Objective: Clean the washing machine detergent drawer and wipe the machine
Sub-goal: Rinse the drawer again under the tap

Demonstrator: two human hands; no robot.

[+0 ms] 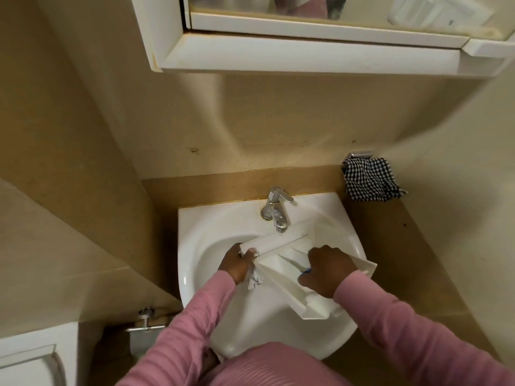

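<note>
The white detergent drawer [289, 270] lies tilted across the white sink [211, 238], under the chrome tap [276, 208]. My left hand [237, 261] grips the drawer's left end, with a bit of white cloth or paper hanging beneath the fingers. My right hand [324, 270] is closed inside the drawer's compartments around a small blue-handled tool [306, 271], most of it hidden by the fingers. Pink sleeves cover both arms.
A black-and-white checked cloth [370, 179] hangs on a wall hook right of the sink. A white mirror cabinet [306, 37] juts out overhead. A chrome valve [145, 320] and a white fixture [30, 360] sit at the lower left. Beige walls close in on both sides.
</note>
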